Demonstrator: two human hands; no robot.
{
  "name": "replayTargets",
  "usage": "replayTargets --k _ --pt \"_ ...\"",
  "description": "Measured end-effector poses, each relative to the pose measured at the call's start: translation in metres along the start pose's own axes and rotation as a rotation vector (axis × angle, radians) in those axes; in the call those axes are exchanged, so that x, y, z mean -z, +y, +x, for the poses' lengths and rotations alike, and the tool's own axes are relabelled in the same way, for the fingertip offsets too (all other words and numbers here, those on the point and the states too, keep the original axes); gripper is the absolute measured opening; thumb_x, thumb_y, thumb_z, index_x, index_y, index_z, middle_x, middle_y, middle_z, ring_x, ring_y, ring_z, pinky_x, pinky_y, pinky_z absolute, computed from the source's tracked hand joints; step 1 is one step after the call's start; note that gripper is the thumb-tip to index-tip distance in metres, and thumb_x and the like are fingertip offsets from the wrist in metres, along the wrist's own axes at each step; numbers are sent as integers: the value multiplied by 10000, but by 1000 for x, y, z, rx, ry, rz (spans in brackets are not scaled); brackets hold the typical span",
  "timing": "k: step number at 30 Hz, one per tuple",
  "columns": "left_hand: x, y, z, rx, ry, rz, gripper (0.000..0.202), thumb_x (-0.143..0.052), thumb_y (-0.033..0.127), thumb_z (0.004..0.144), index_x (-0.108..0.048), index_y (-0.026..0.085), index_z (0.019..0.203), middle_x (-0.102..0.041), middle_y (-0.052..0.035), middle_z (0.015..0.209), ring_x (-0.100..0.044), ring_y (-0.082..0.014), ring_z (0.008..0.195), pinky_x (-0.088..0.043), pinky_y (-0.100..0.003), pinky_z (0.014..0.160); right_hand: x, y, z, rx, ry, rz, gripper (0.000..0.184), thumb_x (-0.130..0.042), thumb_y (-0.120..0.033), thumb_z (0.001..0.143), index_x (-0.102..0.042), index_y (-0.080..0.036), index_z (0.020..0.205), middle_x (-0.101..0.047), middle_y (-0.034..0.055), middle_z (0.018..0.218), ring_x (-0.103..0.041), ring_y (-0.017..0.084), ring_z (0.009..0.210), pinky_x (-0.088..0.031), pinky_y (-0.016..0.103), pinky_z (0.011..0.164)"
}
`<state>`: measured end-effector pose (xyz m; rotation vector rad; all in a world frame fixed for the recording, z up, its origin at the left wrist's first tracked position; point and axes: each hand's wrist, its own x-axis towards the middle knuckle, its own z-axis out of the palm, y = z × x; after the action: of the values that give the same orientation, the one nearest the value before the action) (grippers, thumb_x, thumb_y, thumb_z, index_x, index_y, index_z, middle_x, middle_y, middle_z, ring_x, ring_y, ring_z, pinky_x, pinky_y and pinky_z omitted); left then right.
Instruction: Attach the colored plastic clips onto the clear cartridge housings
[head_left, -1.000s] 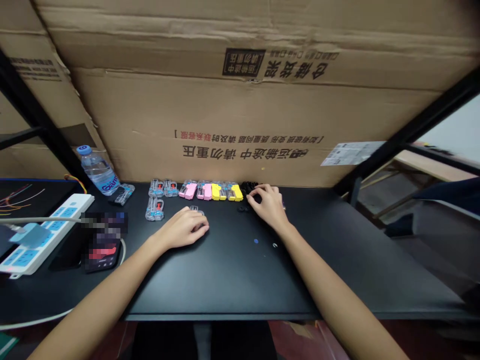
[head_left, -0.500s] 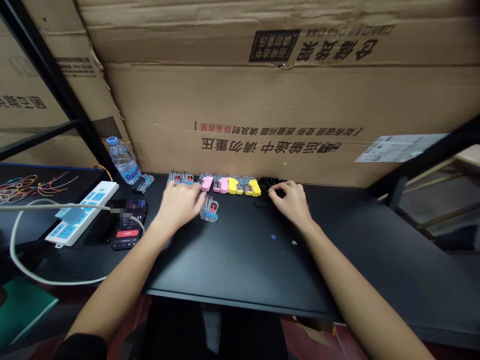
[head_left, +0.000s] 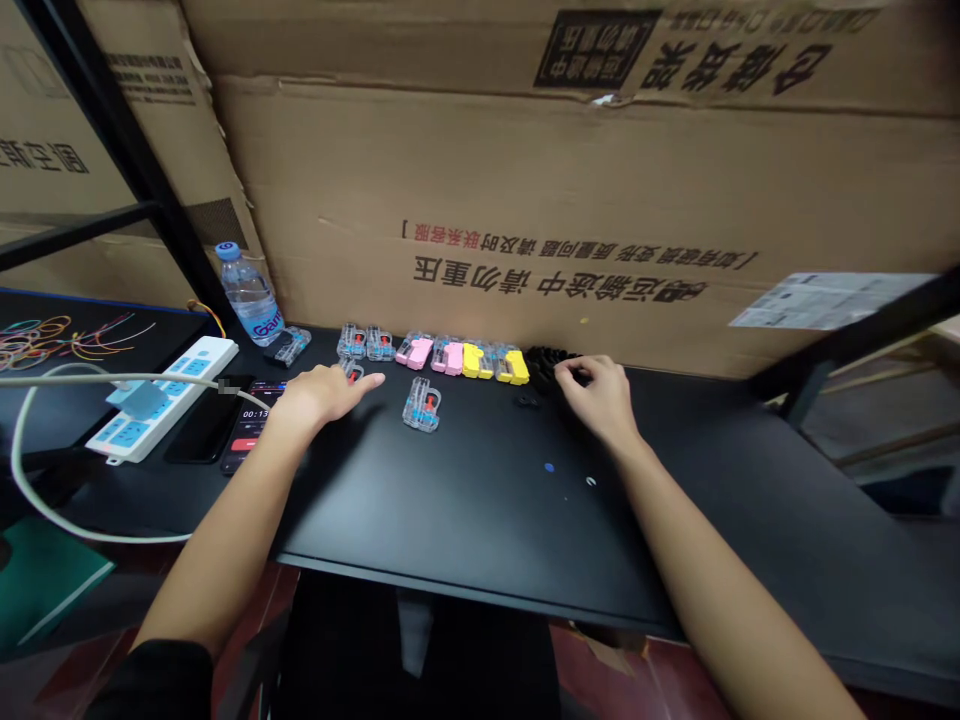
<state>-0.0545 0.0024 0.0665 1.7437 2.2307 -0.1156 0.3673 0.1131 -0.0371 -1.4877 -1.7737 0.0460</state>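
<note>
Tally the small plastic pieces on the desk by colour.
Clear with red parts: 4
Pink: 2
Yellow: 2
Clear with dark parts: 1
Total: 9

Upper centre of the frame: 2 clear plastic clips [head_left: 351,341], 2 pink clips [head_left: 415,351], 2 yellow clips [head_left: 510,366]; just below them, 2 more clear clips [head_left: 421,404].
</note>
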Motion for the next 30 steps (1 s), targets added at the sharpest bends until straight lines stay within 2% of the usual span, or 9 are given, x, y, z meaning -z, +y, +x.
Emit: replayTargets --k 5,11,13,15,18,21,25,30 --pt "1 6 -1 23 -29 -2 949 -334 847 977 -713 81 1389 -691 -308 1431 -686 -481 1319 -548 -535 1066 -1 1 0 -7 13 1 250 -625 -395 850 -801 -219 866 -780 135 985 -685 311 912 -548 492 907" --pt "2 7 -1 15 -37 24 948 -310 850 983 -731 80 1341 -702 -305 1414 -691 -477 1305 -551 -526 1048 -1 2 1 -32 12 18 226 -626 -378 862 -791 -224 878 -777 143 1015 -684 315 916 -549 505 892" --pt "1 8 -3 39 33 57 935 -299 849 990 -734 84 1308 -726 -308 1365 -706 -484 1267 -553 -546 1019 0 -1 1 -25 16 27 216 -625 -372 867 -782 -225 875 -774 143 1013 -687 318 919 -548 515 908" --pt "-1 11 -5 18 166 125 860 -315 809 1016 -734 99 1260 -770 -289 1262 -733 -474 1195 -531 -569 1020 1 -5 0 -15 23 32 207 -626 -370 880 -774 -227 880 -771 142 1012 -689 320 925 -546 521 922" --pt "-7 19 -6 -207 346 200 600 -412 658 1068 -720 153 1171 -812 -203 1098 -757 -396 1097 -486 -543 1053 3 -15 -1 9 18 32 194 -626 -367 902 -766 -233 893 -769 133 1008 -686 317 931 -547 513 918" --pt "-16 29 -4 -512 392 139 355 -492 476 1084 -689 185 1135 -804 -141 1102 -737 -324 1086 -492 -461 1012 6 -29 -4 52 -2 24 199 -614 -367 929 -763 -239 899 -771 120 981 -677 307 921 -550 482 875" --pt "-33 39 2 -749 322 34 207 -528 333 1064 -684 197 1065 -780 -108 1078 -724 -281 995 -505 -370 847 9 -38 -6 128 -55 7 200 -597 -352 946 -761 -242 915 -770 108 939 -663 295 896 -545 451 838" --pt "-56 48 8 -864 208 -169 180 -540 307 1048 -690 215 1010 -746 -38 860 -690 -217 792 -462 -313 731 8 -20 -6 144 -82 -94 244 -570 -316 938 -783 -236 1025 -764 127 1027 -646 334 975 -531 510 927"
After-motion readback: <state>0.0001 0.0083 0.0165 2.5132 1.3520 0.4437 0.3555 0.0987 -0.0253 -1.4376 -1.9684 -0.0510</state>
